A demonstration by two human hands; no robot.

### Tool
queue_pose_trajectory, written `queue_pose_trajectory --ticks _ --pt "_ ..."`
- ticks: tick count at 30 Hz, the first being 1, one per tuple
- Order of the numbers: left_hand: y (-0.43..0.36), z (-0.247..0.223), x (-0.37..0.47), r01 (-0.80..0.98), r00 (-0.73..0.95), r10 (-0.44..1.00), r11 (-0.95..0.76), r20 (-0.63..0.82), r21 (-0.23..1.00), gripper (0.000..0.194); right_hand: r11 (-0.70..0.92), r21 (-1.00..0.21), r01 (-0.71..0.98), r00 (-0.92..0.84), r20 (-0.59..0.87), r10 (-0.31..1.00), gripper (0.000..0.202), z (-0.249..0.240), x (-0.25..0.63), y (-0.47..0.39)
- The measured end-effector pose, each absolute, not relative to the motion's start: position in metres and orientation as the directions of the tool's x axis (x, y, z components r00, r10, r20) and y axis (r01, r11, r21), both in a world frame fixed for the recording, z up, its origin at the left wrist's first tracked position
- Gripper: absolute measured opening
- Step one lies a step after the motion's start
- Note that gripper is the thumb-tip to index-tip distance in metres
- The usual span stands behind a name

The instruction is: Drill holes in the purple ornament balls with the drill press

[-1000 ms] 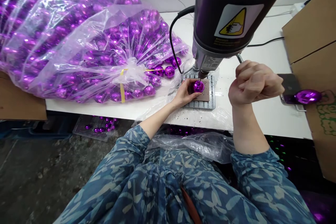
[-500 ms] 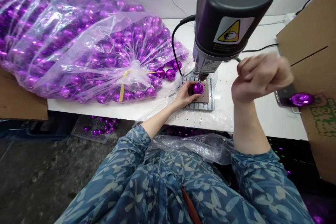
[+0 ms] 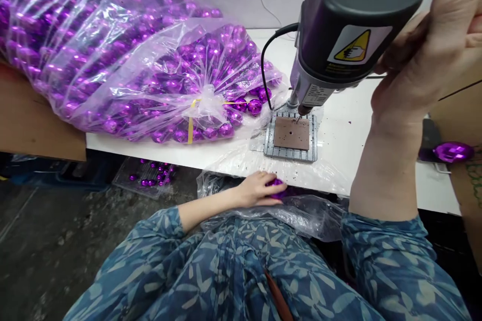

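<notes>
A shiny purple faceted ball (image 3: 276, 188) is in my left hand (image 3: 258, 189), fingers closed over it, just below the table's front edge above a clear plastic bag (image 3: 305, 213). Up beside the drill press (image 3: 339, 35), my right hand (image 3: 433, 45) is raised with its fingers curled at the lever; the lever itself is hidden by the hand and the motor housing. Under the drill bit lies a brown pad (image 3: 291, 138) with a small hole, scattered with dark shavings, on the slotted metal base (image 3: 269, 148).
A big tied clear bag (image 3: 209, 103) of purple balls fills the left of the white table (image 3: 339, 145). Several loose balls (image 3: 254, 107) lie by its knot. Another purple ball (image 3: 454, 152) is at right by a cardboard box (image 3: 467, 115). A black cable (image 3: 262, 65) loops beside the drill.
My left hand has taken the ball off the brown pad and brought it toward me, past the table edge. My right hand has risen beside the drill. The view has shifted slightly.
</notes>
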State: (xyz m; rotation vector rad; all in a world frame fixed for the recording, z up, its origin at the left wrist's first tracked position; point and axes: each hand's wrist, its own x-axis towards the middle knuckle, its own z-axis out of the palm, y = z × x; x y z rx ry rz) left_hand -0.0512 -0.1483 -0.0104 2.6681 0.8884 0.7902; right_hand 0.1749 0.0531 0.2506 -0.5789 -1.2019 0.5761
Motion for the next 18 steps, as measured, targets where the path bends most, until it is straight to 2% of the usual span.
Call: queue_pose_trajectory --ticks 2,4,5,7,9,10,12,14,16,18 --pt "-0.178 -0.009 -0.064 0.55 0.771 0.583 -0.813 0.257 0.193 0.045 0.74 -0.664 -0.109 0.273 0.696 0.664 0.073 0.248 0.176 0.057" --pt "-0.192 -0.007 -0.072 0.565 0.794 0.573 -0.819 0.202 0.103 0.043 0.749 -0.653 -0.114 0.289 0.699 0.654 0.071 0.247 0.176 0.059" --pt "-0.191 -0.007 -0.075 0.548 0.802 0.555 -0.831 0.22 0.099 0.04 0.752 -0.649 -0.115 0.295 0.701 0.649 0.071 0.247 0.176 0.06" --pt "-0.176 -0.004 -0.08 0.497 0.787 0.511 -0.857 0.346 0.136 0.027 0.757 -0.643 -0.117 0.298 0.704 0.644 0.07 0.247 0.175 0.059" --pt "-0.142 0.003 -0.085 0.502 0.687 0.523 -0.843 0.504 0.192 0.024 0.757 -0.642 -0.117 0.296 0.706 0.644 0.071 0.247 0.174 0.058" --pt "-0.118 0.01 -0.087 0.555 0.596 0.578 -0.798 0.557 0.235 0.028 0.758 -0.642 -0.116 0.295 0.706 0.643 0.071 0.248 0.173 0.058" --pt "-0.065 0.03 -0.09 0.722 0.361 0.78 -0.58 0.511 0.376 0.038 0.763 -0.637 -0.108 0.3 0.711 0.636 0.071 0.248 0.172 0.058" --pt "-0.012 0.052 -0.09 0.819 0.149 0.909 -0.334 0.39 0.467 0.039 0.767 -0.633 -0.101 0.311 0.712 0.629 0.07 0.248 0.172 0.057" --pt "0.031 0.07 -0.085 0.874 -0.003 0.972 -0.111 0.233 0.472 0.035 0.763 -0.638 -0.102 0.315 0.707 0.633 0.069 0.249 0.171 0.057" --pt "0.059 0.081 -0.077 0.898 -0.091 0.992 0.044 0.086 0.439 0.041 0.754 -0.647 -0.113 0.326 0.693 0.643 0.067 0.25 0.17 0.055"
